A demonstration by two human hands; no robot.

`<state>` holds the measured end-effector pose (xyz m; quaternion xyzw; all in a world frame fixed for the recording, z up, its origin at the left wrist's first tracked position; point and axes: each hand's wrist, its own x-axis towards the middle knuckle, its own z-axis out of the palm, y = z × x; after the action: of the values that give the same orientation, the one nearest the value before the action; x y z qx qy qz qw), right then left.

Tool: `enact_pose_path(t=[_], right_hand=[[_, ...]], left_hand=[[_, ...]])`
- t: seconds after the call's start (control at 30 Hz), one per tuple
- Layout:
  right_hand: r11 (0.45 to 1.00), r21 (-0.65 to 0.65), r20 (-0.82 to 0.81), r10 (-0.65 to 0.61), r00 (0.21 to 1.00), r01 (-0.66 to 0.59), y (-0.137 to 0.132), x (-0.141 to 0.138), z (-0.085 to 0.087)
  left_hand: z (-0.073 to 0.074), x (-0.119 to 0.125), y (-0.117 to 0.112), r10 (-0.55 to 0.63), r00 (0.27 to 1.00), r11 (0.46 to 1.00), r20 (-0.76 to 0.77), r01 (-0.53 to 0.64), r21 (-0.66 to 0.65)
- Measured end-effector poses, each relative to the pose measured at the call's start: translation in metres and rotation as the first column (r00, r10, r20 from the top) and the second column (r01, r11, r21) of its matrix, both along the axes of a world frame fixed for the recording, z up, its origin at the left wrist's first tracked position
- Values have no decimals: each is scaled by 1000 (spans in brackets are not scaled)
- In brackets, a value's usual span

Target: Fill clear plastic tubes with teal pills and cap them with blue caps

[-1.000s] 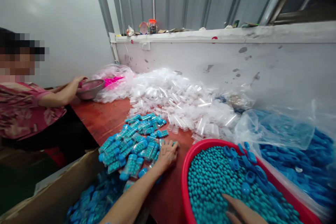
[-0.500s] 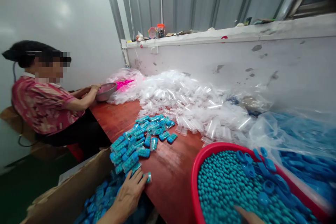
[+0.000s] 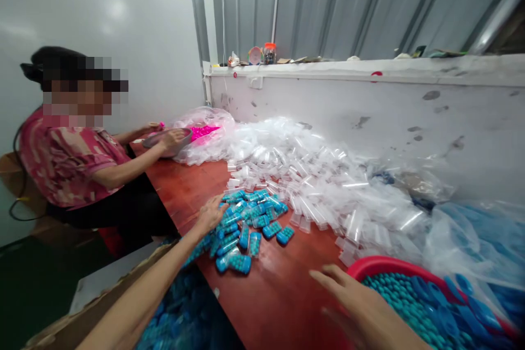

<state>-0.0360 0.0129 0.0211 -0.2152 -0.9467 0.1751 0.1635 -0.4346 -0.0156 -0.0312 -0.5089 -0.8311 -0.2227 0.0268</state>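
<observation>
1. Left hand (image 3: 211,214): at the pile's left edge, fingers bent against the containers; we cannot tell whether they close on one.
2. Right hand (image 3: 348,296): fingers apart, nothing seen between them, beside the red tub (image 3: 381,263).
3. Filled containers (image 3: 255,243): teal beads inside, blue ends, piled on the red table (image 3: 279,279); we judge these done.
4. More filled containers (image 3: 176,306): in the carton (image 3: 65,325) below the table edge; we judge these also done.
5. Loose teal beads (image 3: 396,290) and blue plastic pieces (image 3: 447,317): in the tub; we judge them unused.
6. Clear tubes (image 3: 295,158): a large heap beyond; we judge much left.
</observation>
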Motion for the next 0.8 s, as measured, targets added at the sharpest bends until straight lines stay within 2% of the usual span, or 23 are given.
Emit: enact_pose_path(t=[0.07, 0.13, 0.17, 0.23, 0.33, 0.43, 0.57, 0.7, 0.8], right_hand=[[998, -35, 77, 62, 995, -60, 24, -57, 5], [995, -81, 110, 70, 991, -61, 55, -109, -3], [994, -107, 143, 38, 989, -22, 71, -132, -10], [989, -123, 213, -53, 976, 81, 100, -170, -27], [983, -124, 258, -102, 961, 138, 131, -209, -51], [979, -123, 295, -119, 948, 161, 139, -228, -69], [986, -137, 318, -50, 947, 98, 126, -225, -84], [985, -173, 319, 51, 946, 5, 100, -208, -91], [969, -183, 258, 210, 943, -165, 85, -201, -87]], left_hand=[[-7, -18, 38, 21, 999, 1000, 31, -20, -20], [-17, -23, 65, 32, 998, 999, 53, -30, -43], [-23, -22, 73, 35, 998, 998, 60, -31, -57], [-34, -15, 83, 37, 997, 996, 62, -31, -87], [-48, -2, 84, 31, 999, 992, 38, -27, -120], [-54, 5, 77, 15, 1000, 989, 18, -12, -147], [-53, 13, 56, -12, 999, 982, 40, 20, -187], [-57, 26, 18, -19, 999, 981, 51, 28, -190], [-66, 30, -16, -4, 1000, 987, 20, 7, -163]])
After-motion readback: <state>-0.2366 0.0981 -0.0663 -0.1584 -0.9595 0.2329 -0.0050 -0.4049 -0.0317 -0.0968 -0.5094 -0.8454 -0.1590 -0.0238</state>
